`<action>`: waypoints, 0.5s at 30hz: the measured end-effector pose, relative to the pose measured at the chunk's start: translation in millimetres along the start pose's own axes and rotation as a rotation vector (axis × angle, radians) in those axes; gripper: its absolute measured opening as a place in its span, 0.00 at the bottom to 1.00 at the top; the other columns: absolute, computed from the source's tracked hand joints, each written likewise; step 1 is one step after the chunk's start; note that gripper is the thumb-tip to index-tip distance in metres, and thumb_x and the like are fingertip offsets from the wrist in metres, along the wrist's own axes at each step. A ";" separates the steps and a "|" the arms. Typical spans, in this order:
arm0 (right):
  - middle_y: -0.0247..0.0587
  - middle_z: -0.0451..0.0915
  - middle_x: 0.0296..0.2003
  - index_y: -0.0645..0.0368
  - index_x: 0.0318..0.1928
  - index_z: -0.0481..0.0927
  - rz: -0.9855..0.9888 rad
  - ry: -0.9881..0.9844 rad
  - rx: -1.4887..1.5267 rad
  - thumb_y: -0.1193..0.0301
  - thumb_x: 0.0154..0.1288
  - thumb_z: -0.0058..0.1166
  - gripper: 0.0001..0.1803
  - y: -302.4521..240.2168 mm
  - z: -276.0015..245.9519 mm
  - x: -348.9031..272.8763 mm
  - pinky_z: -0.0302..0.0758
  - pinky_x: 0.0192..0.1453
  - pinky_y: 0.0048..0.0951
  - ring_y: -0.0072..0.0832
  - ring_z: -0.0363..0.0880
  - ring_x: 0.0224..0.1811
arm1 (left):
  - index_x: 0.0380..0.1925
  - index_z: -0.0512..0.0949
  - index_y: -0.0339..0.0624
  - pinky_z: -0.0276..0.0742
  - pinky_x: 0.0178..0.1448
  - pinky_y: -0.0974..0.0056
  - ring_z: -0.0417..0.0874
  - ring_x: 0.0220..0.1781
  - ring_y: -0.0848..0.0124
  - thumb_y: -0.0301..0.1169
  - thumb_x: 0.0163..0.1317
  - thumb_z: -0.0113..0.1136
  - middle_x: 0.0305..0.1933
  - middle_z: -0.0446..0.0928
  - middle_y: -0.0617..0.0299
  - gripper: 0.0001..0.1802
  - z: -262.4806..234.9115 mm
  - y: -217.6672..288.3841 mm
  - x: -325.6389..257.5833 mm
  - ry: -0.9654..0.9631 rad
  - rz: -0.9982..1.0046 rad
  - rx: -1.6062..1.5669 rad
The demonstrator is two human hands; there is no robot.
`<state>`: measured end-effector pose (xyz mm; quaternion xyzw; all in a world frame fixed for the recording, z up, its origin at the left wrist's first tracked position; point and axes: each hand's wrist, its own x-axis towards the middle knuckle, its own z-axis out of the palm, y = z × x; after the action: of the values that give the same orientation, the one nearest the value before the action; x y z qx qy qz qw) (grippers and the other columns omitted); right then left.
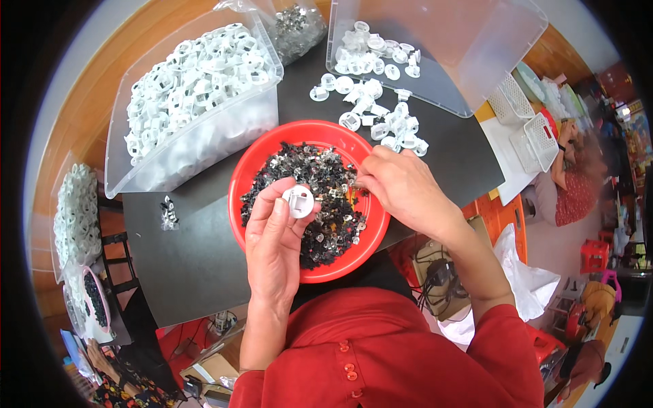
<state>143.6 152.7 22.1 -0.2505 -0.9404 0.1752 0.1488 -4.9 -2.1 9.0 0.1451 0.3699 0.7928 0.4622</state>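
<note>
Between the fingertips and thumb of my left hand [275, 234] is a white round plastic part [298, 202] with a squarish opening in its face. It is held above the red bowl [376, 231]. A mix of small black and clear pieces [330, 238] fills the bowl. My right hand [401, 182] reaches over the bowl's right side, thumb and fingers pinched together just above the pieces. Whatever those fingers hold, if anything, is hidden. Beyond the right hand, loose white plastic parts [391, 122] lie scattered on the dark table [197, 265].
A clear bin [224, 143] heaped with white parts stands at the far left. Another clear bin [462, 68], holding fewer white parts, sits at the far right. A plastic bag [296, 30] of small pieces lies between them. Other people's hands [102, 360] show at lower left.
</note>
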 end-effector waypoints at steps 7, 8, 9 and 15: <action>0.34 0.78 0.31 0.64 0.39 0.80 0.115 -0.076 0.703 0.72 0.70 0.54 0.07 -8.7 -28.2 18.6 0.73 0.43 0.23 0.19 0.75 0.35 | 0.42 0.78 0.39 0.75 0.48 0.72 0.79 0.40 0.79 0.29 0.68 0.59 0.45 0.79 0.63 0.07 16.8 31.2 22.2 -0.155 0.053 0.448; 0.30 0.78 0.32 0.65 0.39 0.79 0.193 -0.117 0.913 0.72 0.71 0.53 0.08 -13.8 -32.0 23.3 0.73 0.44 0.20 0.15 0.74 0.37 | 0.42 0.78 0.39 0.75 0.48 0.72 0.79 0.40 0.79 0.29 0.68 0.59 0.45 0.79 0.63 0.07 18.4 36.1 25.4 -0.159 0.083 0.456; 0.27 0.77 0.34 0.65 0.40 0.78 0.186 -0.132 1.015 0.72 0.73 0.51 0.08 -20.6 -35.7 26.5 0.72 0.45 0.18 0.12 0.72 0.39 | 0.41 0.78 0.39 0.74 0.46 0.73 0.78 0.38 0.80 0.28 0.68 0.59 0.43 0.79 0.65 0.06 19.7 41.5 28.1 -0.188 0.100 0.546; 0.27 0.78 0.32 0.66 0.41 0.79 0.044 -0.051 1.127 0.70 0.73 0.52 0.10 -39.0 -57.9 60.5 0.72 0.37 0.16 0.09 0.72 0.33 | 0.33 0.80 0.37 0.70 0.33 0.72 0.76 0.29 0.79 0.23 0.61 0.63 0.31 0.77 0.63 0.02 53.9 73.8 51.1 -0.241 0.536 1.005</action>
<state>98.4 167.4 101.2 -0.1475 -0.6995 0.6593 0.2330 -47.4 43.1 93.4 0.5245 0.5958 0.5872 0.1585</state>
